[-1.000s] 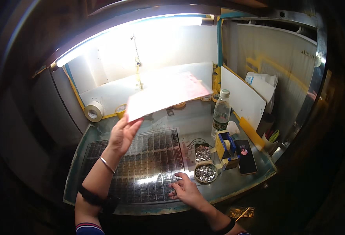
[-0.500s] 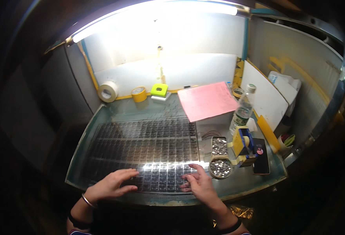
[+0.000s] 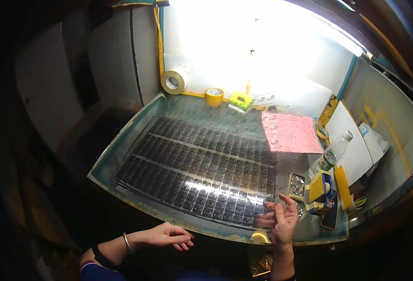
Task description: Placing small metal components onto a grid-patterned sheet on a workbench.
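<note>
The left hand, loosely curled, seemingly empty, hangs before the greenish surface; the right hand, fingers parted, grip unclear, is at the glossy dark-gridded sheet lying there. Edge handling seems the step, calling for a sure hold.

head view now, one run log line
right hand: at gridded transparent film, right edge | left hand: by tabletop, near edge | pink paper: back right
</note>
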A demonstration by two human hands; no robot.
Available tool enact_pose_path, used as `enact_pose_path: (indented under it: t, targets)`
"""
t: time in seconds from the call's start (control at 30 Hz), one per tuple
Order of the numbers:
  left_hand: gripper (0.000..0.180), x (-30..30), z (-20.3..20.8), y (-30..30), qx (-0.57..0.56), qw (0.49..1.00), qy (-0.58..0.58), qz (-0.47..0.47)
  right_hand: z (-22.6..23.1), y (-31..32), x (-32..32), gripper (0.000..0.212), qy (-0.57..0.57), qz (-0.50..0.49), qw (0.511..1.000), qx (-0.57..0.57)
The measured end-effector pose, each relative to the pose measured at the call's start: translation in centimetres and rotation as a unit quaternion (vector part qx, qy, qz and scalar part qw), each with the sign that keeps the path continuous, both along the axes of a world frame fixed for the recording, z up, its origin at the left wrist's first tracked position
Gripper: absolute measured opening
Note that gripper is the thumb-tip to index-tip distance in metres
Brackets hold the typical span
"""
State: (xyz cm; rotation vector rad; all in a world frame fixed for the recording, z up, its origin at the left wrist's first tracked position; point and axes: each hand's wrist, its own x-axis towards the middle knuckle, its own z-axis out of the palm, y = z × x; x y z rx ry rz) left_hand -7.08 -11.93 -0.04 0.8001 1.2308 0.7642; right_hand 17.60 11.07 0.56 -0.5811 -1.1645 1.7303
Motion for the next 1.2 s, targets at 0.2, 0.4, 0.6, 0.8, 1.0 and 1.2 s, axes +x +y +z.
enact_pose_path:
  t: [0.2, 0.4, 0.6, 0.8, 1.0, 1.2]
  targets:
    - [0.042, 0.3, 0.7, -0.3, 0.108, 0.984, -0.097, 0.106, 0.8, 0.0, -0.1, 0.034, -0.032, -0.02, 0.999, -0.023]
    - [0.042, 0.3, 1.6, 0.1, 0.193, 0.951, -0.073, 0.229, 0.3, 0.3, -0.1, 0.033, -0.047, -0.044, 0.998, -0.021]
    - [0.051, -1.8, 1.4, 0.7, 0.261, 0.871, -0.069, 0.411, 0.4, 0.5, -0.2, 0.033, -0.041, -0.057, 0.997, -0.035]
    - [0.041, -3.8, 2.5, 0.9, 0.267, 0.828, -0.079, 0.487, 0.5, 0.5, -0.3, 0.034, -0.053, -0.033, 0.998, -0.022]
    - [0.02, -4.1, 3.5, 0.1, 0.247, 0.804, 0.019, 0.541, 1.0, 0.1, -0.6, 0.035, -0.059, -0.017, 0.998, -0.032]
    - [0.036, -3.8, 4.9, -0.2, 0.279, 0.796, 0.128, 0.521, 0.7, 0.1, 0.0, 0.034, -0.053, -0.033, 0.998, -0.006]
